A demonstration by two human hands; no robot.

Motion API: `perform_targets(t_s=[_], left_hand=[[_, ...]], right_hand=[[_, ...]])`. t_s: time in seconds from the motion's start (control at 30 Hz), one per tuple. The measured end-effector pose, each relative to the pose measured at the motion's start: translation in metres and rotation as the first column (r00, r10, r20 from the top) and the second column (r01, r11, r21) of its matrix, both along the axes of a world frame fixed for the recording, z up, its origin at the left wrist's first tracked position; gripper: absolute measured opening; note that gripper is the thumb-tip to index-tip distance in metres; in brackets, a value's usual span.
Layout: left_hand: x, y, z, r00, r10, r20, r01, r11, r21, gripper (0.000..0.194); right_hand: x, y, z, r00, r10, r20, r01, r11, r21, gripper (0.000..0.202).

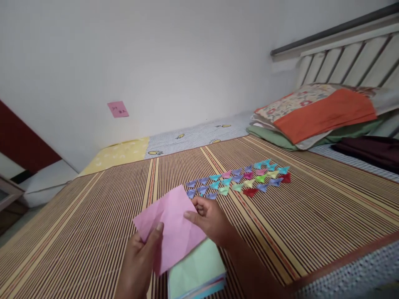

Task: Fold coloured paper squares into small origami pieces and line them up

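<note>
A square sheet of pink paper (177,228) is held up between both hands, with faint creases across it. My left hand (140,253) grips its left edge, thumb on top. On the opposite edge, my right hand (212,218) pinches the sheet between thumb and curled fingers. Partly under the sheet lies a stack of coloured paper (199,270) with a pale green sheet on top. Beyond the hands, several small folded paper pieces (238,187) in blue, red, green, pink and yellow stand in rows on the striped mat (93,224).
Folded bedding with an orange band (327,116) is piled at the back right, beside a dark folded cloth (370,151) and a slatted headboard (349,58). A pink note (118,109) is stuck on the white wall (187,62). Patterned sheet (193,137) shows beyond the mat.
</note>
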State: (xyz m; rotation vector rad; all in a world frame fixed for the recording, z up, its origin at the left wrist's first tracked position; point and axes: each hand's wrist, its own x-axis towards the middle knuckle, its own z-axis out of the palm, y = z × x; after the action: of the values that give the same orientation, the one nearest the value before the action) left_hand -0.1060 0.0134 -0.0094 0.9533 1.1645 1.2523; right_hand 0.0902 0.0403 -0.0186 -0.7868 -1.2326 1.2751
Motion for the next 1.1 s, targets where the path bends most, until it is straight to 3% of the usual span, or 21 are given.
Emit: perform_targets(t_s=[0.13, 0.27, 0.43, 0.7, 0.83, 0.97, 1.03, 1.1], left_hand=[[0.014, 0.000, 0.001, 0.996, -0.070, -0.052, 0.072, 0.997, 0.028, 0.026], [0.030, -0.002, -0.002, 0.994, -0.073, 0.081, 0.075, 0.997, -0.025, 0.031], [0.038, 0.000, -0.001, 0.984, -0.038, 0.175, 0.045, 0.998, -0.040, 0.034], [0.048, -0.003, 0.011, 0.978, -0.012, 0.206, 0.004, 0.999, 0.043, 0.028], [0.049, -0.004, 0.009, 0.998, -0.026, 0.055, 0.026, 1.000, 0.006, 0.048], [0.045, -0.002, 0.002, 0.995, -0.092, -0.039, 0.092, 0.996, -0.009, 0.042], [0.043, -0.002, 0.001, 0.996, -0.069, -0.049, 0.070, 0.997, 0.026, 0.040], [0.043, -0.003, 0.003, 0.998, -0.013, -0.064, 0.018, 0.997, 0.077, 0.038]], right_hand=[[0.019, -0.001, 0.005, 0.999, 0.030, 0.025, -0.029, 0.999, -0.026, 0.023], [0.037, 0.001, 0.007, 1.000, -0.025, -0.010, 0.025, 0.999, -0.043, 0.019], [0.055, 0.007, 0.005, 0.997, -0.057, -0.059, 0.054, 0.997, -0.052, 0.005], [0.067, 0.015, -0.004, 0.988, -0.026, -0.150, 0.029, 0.999, 0.020, 0.012], [0.065, 0.011, 0.002, 0.992, -0.001, -0.126, 0.013, 0.996, 0.088, 0.015], [0.061, 0.005, 0.009, 0.999, -0.007, -0.043, 0.014, 0.987, 0.162, 0.016], [0.060, 0.002, 0.011, 0.996, -0.059, -0.066, 0.065, 0.994, 0.092, 0.013], [0.059, 0.001, 0.012, 0.989, -0.094, -0.113, 0.092, 0.995, -0.023, 0.027]])
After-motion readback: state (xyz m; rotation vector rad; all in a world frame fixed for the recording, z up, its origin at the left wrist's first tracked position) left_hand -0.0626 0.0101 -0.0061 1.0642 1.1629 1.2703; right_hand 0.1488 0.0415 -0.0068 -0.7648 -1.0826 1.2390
